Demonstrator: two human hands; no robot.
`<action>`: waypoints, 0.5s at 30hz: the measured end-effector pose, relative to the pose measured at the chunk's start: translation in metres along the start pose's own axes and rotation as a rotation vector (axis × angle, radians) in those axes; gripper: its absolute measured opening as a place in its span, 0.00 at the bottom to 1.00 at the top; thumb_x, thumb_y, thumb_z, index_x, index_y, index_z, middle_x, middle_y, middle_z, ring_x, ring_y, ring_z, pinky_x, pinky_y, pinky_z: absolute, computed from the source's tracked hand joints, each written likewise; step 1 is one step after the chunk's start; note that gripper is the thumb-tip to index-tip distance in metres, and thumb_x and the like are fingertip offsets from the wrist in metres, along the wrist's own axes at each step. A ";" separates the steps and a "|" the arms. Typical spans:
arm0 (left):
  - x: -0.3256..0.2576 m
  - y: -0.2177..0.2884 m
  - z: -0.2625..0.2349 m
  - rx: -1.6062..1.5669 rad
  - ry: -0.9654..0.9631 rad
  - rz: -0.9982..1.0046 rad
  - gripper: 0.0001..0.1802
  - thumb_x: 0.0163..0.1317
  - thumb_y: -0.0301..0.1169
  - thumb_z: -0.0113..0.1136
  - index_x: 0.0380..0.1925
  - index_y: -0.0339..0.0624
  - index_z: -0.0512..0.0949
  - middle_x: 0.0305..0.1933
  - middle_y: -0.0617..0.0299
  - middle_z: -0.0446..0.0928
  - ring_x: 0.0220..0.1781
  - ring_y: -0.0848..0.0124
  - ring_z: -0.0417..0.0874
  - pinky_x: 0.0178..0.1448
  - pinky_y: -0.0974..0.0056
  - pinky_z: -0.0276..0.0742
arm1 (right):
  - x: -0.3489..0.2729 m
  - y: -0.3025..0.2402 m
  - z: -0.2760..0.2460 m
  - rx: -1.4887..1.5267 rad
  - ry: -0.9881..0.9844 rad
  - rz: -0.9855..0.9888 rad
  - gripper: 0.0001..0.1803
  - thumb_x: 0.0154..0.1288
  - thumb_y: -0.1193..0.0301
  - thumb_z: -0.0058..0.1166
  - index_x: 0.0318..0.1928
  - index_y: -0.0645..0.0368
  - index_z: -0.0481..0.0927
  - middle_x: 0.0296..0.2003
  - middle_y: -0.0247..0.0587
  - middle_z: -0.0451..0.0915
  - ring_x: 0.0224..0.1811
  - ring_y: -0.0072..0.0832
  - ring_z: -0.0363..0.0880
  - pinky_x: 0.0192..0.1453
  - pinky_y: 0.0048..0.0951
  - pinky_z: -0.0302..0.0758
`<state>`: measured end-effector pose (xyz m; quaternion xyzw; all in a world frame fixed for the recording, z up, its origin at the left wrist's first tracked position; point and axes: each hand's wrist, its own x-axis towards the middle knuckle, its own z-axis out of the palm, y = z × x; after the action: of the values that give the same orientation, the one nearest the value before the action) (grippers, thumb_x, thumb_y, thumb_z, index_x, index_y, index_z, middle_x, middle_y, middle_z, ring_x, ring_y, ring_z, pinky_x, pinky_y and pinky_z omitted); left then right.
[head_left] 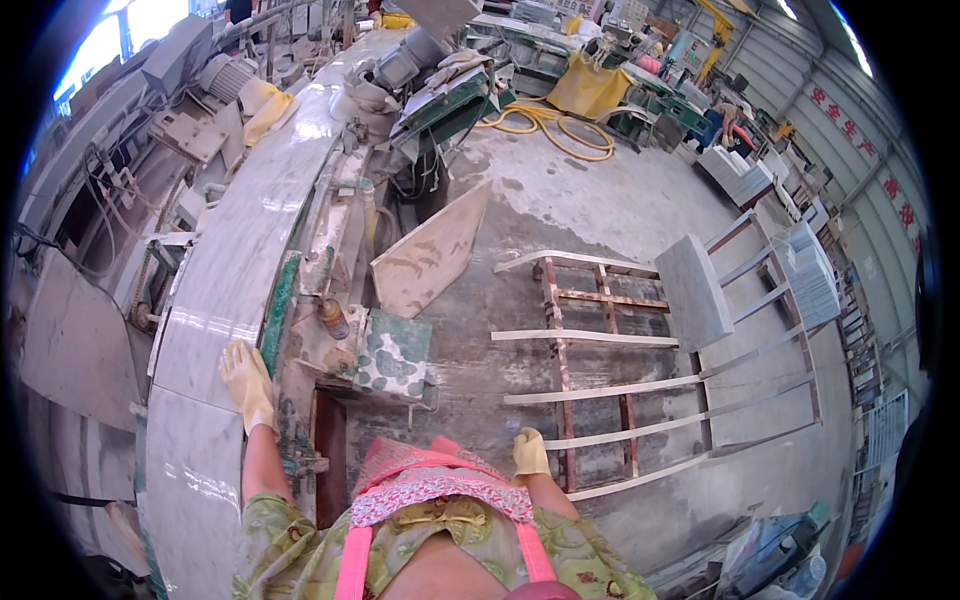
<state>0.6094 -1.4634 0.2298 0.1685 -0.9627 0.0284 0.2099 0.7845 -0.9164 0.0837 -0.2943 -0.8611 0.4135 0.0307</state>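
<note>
A pale yellow glove covers my left hand (247, 382), which lies with fingers stretched out on a polished white marble slab (205, 395) with grey veins. The slab rests on a long machine bed at my left, just beyond a seam with another marble piece (262, 185). My right hand (531, 454), in a similar glove, hangs low beside my apron with its fingers curled in. Nothing shows in it. Closest to that hand is a low metal rack (620, 435) with pale slats and rusty cross bars.
A cut stone piece (430, 250) leans against the machine. A green-and-white spotted block (393, 355) and a small bottle (333, 318) are beside the bed. A slab (693, 292) stands on the rack. Yellow hose (575, 140) coils on the floor; a person (728, 125) bends far right.
</note>
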 end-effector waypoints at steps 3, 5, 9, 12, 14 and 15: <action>0.001 -0.001 0.002 0.004 0.001 -0.001 0.24 0.75 0.39 0.45 0.63 0.37 0.74 0.65 0.49 0.75 0.70 0.52 0.71 0.76 0.51 0.59 | 0.006 0.003 0.000 0.029 -0.055 0.041 0.21 0.67 0.69 0.47 0.55 0.70 0.78 0.45 0.58 0.84 0.50 0.46 0.83 0.56 0.40 0.77; 0.002 -0.001 0.004 -0.014 0.005 -0.002 0.24 0.75 0.39 0.45 0.62 0.36 0.74 0.65 0.48 0.75 0.70 0.51 0.71 0.76 0.51 0.59 | 0.010 0.003 0.001 0.017 -0.066 0.050 0.21 0.67 0.69 0.47 0.55 0.70 0.77 0.46 0.59 0.83 0.52 0.46 0.83 0.57 0.39 0.77; 0.001 -0.002 0.004 -0.040 0.001 -0.005 0.23 0.75 0.39 0.45 0.61 0.35 0.74 0.65 0.47 0.75 0.70 0.51 0.71 0.76 0.50 0.59 | 0.004 -0.005 -0.002 -0.037 -0.036 0.020 0.22 0.67 0.69 0.47 0.57 0.70 0.76 0.48 0.61 0.83 0.54 0.46 0.82 0.59 0.39 0.76; 0.000 0.001 -0.001 -0.054 0.015 -0.002 0.23 0.75 0.38 0.45 0.61 0.35 0.75 0.65 0.47 0.75 0.70 0.50 0.71 0.75 0.50 0.60 | 0.003 -0.005 -0.006 0.002 -0.050 0.046 0.23 0.67 0.69 0.47 0.58 0.71 0.76 0.49 0.63 0.82 0.55 0.48 0.81 0.60 0.40 0.75; 0.001 0.003 -0.003 -0.060 0.029 -0.002 0.23 0.75 0.38 0.45 0.60 0.35 0.75 0.64 0.46 0.76 0.69 0.50 0.72 0.75 0.50 0.60 | 0.002 -0.005 -0.007 0.011 -0.055 0.064 0.24 0.67 0.69 0.46 0.58 0.71 0.76 0.50 0.63 0.82 0.56 0.49 0.81 0.61 0.40 0.75; 0.000 0.002 -0.002 -0.058 0.033 -0.002 0.23 0.75 0.38 0.45 0.60 0.34 0.75 0.64 0.46 0.76 0.69 0.50 0.72 0.75 0.50 0.60 | -0.001 -0.009 -0.009 0.001 -0.054 0.068 0.24 0.67 0.69 0.46 0.58 0.71 0.76 0.50 0.63 0.82 0.56 0.49 0.81 0.61 0.40 0.75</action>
<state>0.6099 -1.4612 0.2318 0.1626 -0.9594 0.0032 0.2306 0.7838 -0.9151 0.0967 -0.3120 -0.8509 0.4227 -0.0063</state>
